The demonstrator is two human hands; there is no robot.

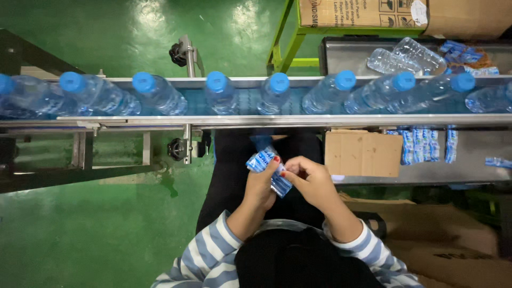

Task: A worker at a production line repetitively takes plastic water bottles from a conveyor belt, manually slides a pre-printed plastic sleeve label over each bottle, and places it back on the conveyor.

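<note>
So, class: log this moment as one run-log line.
left hand: holds label sleeve | right hand: pinches it | conveyor: capped bottles

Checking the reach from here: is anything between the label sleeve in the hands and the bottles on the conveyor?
Only the conveyor's near steel side rail lies between. Both hands hold the blue label sleeve just below it; the capped bottles stand behind it, with nothing over their tops.
</note>
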